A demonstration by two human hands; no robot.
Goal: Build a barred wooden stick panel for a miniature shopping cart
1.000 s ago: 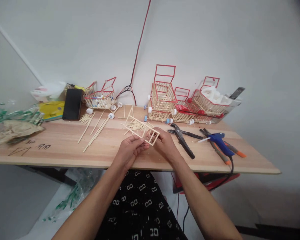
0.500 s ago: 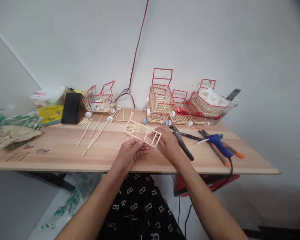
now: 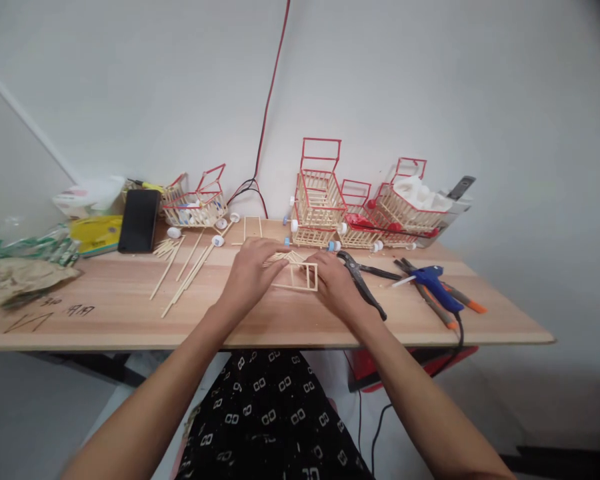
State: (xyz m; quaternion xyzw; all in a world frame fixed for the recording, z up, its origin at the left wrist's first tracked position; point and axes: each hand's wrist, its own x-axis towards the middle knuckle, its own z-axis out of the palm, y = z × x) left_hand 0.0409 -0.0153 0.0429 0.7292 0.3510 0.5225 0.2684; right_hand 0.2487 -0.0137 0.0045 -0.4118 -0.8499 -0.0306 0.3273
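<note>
A black garment (image 3: 280,427) is worn, printed with scattered white motifs (image 3: 269,417) of paired, squarish outlines. The left hand (image 3: 250,270), right hand (image 3: 334,280) and forearms (image 3: 180,373) are left bare.

A frame (image 3: 309,276) between left hand (image 3: 253,270) and right hand (image 3: 334,281) at the counter (image 3: 105,283) — carts (image 3: 320,213) behind, phone (image 3: 139,221) and sticks (image 3: 186,283) left, pliers (image 3: 363,285) and glue gun (image 3: 434,285) right.

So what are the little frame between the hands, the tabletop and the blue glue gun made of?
Frame: probably bare wood or bamboo; its thin bars are pale, with no paint showing.
Tabletop: wood, or a wood-look surface, as grain-like streaks run along it.
Glue gun: body likely moulded plastic, judging by its even blue colour.
</note>
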